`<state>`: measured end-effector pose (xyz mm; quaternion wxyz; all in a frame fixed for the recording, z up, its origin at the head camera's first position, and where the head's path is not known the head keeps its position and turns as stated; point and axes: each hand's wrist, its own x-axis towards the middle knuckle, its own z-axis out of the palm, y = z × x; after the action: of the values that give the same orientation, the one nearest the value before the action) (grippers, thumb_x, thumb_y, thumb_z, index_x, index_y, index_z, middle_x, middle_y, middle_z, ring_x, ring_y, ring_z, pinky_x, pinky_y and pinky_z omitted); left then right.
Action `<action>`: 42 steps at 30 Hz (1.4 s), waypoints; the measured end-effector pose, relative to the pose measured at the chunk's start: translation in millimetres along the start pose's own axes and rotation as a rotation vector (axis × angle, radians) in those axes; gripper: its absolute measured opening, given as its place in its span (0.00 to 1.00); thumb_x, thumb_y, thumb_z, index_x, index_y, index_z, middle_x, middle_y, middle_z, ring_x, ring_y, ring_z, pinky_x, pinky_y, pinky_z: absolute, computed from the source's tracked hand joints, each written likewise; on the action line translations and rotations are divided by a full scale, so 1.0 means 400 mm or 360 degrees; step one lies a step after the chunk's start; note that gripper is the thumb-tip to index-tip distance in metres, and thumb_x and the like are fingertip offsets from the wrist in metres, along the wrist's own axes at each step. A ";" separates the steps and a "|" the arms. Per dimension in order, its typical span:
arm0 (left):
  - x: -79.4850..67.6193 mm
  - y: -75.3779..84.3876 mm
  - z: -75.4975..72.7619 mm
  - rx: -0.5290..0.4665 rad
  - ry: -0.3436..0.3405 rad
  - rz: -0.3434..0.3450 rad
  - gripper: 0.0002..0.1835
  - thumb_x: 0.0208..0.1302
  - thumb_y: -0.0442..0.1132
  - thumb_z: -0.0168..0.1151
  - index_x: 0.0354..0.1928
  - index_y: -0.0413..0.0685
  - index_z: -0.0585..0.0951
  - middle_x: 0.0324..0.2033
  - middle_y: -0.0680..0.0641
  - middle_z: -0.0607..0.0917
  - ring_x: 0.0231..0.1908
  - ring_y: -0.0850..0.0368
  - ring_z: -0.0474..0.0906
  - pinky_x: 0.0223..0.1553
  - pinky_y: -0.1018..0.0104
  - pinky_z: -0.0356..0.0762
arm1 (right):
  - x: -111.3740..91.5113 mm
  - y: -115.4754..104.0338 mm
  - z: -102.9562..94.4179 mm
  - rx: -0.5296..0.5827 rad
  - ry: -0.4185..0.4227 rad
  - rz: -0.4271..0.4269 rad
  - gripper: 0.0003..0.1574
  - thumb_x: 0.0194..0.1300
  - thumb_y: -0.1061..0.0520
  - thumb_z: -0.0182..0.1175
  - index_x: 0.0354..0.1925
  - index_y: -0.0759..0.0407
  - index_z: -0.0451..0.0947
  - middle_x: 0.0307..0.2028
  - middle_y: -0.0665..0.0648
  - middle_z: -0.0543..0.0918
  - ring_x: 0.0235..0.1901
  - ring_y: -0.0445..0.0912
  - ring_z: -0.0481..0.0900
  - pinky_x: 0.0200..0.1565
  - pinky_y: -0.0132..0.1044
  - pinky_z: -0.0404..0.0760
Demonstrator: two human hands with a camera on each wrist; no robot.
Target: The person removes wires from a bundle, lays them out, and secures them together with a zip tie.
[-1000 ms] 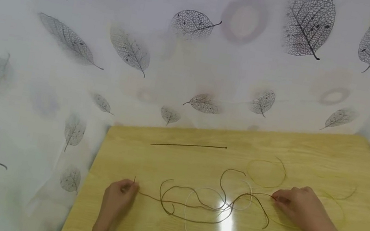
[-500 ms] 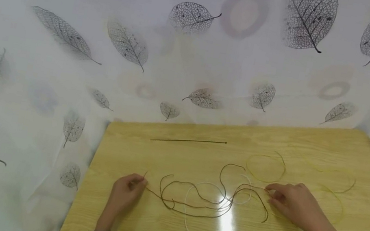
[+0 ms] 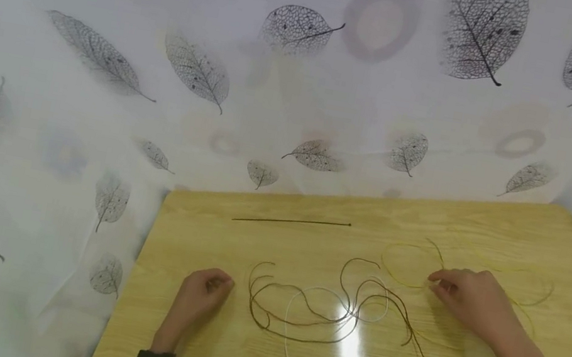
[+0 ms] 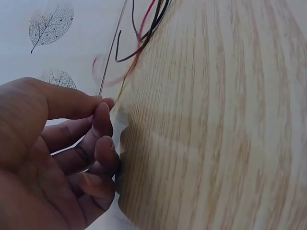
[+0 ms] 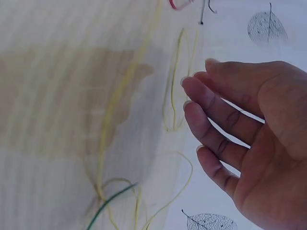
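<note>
In the head view a loose tangle of thin brown and dark cords (image 3: 300, 339) lies on the wooden table between the hands, with a white cord (image 3: 288, 316) looped among them. In the left wrist view one cord (image 4: 145, 24) looks red. My left hand (image 3: 202, 294) is just left of the tangle, thumb and forefinger tips close together, the other fingers loosely bent; no cord shows in its fingers. Beyond the tangle's right end, my right hand (image 3: 474, 301) hovers by a yellow cord loop (image 3: 383, 262). Its fingers (image 5: 211, 129) are relaxed and bent, holding nothing.
A straight dark cord (image 3: 290, 222) lies along the far side of the table (image 3: 208, 356). More yellow cord (image 3: 534, 302) curls at the right. A green cord (image 5: 112, 200) shows in the right wrist view. Leaf-patterned sheeting (image 3: 289, 96) stands behind the table.
Both hands have let go of the brown cord they pinched at its ends; it now lies in the tangle. The left hand has moved slightly right, the right hand slightly up and away.
</note>
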<state>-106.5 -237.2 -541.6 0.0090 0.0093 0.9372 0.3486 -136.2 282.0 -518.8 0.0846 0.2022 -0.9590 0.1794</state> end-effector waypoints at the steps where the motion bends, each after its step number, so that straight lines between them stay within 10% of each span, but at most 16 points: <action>1: 0.000 0.001 -0.001 0.0002 -0.0008 -0.0011 0.03 0.62 0.42 0.67 0.34 0.52 0.86 0.28 0.56 0.86 0.28 0.61 0.79 0.32 0.61 0.78 | 0.005 0.011 -0.003 -0.0015 0.0022 0.0014 0.10 0.54 0.60 0.70 0.37 0.58 0.87 0.22 0.49 0.84 0.17 0.38 0.77 0.17 0.34 0.74; 10: 0.016 0.032 -0.003 0.0079 0.0094 0.0016 0.03 0.64 0.41 0.66 0.34 0.52 0.86 0.29 0.54 0.86 0.27 0.60 0.77 0.29 0.63 0.77 | 0.044 0.079 -0.023 -0.0118 0.0055 0.0142 0.09 0.56 0.60 0.67 0.37 0.61 0.88 0.23 0.56 0.86 0.18 0.46 0.79 0.16 0.38 0.70; 20: 0.173 0.215 0.021 0.0082 0.0053 0.0500 0.05 0.66 0.42 0.64 0.37 0.52 0.86 0.30 0.56 0.86 0.13 0.64 0.69 0.15 0.71 0.69 | 0.081 0.123 -0.040 -0.0184 0.0268 0.0357 0.24 0.53 0.60 0.70 0.48 0.68 0.81 0.46 0.77 0.79 0.31 0.69 0.77 0.28 0.62 0.72; 25: 0.261 0.350 0.080 0.0186 -0.0152 0.0693 0.06 0.67 0.43 0.62 0.41 0.53 0.85 0.36 0.56 0.87 0.18 0.65 0.72 0.22 0.71 0.75 | 0.101 0.145 -0.029 -0.0221 0.0163 0.0429 0.21 0.59 0.58 0.66 0.48 0.70 0.82 0.35 0.72 0.85 0.22 0.65 0.79 0.23 0.59 0.73; 32: 0.335 0.520 0.197 0.0262 -0.0406 0.0889 0.09 0.68 0.43 0.61 0.47 0.52 0.84 0.42 0.57 0.86 0.37 0.65 0.79 0.38 0.72 0.78 | 0.121 0.114 -0.043 -0.0204 0.0484 0.0225 0.08 0.56 0.61 0.68 0.35 0.62 0.89 0.20 0.62 0.86 0.11 0.52 0.75 0.11 0.45 0.68; 42: 0.371 0.648 0.350 0.0379 -0.0594 0.0926 0.20 0.73 0.44 0.55 0.64 0.56 0.75 0.60 0.55 0.77 0.57 0.60 0.74 0.53 0.67 0.77 | 0.179 -0.027 -0.068 -0.0187 0.0366 0.0064 0.08 0.55 0.60 0.70 0.36 0.58 0.89 0.25 0.58 0.88 0.24 0.55 0.79 0.35 0.54 0.73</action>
<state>-248.9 54.1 -479.9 0.0792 0.3400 0.9116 0.2172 -194.0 257.4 -473.6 0.2021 0.1556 -0.9558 0.1466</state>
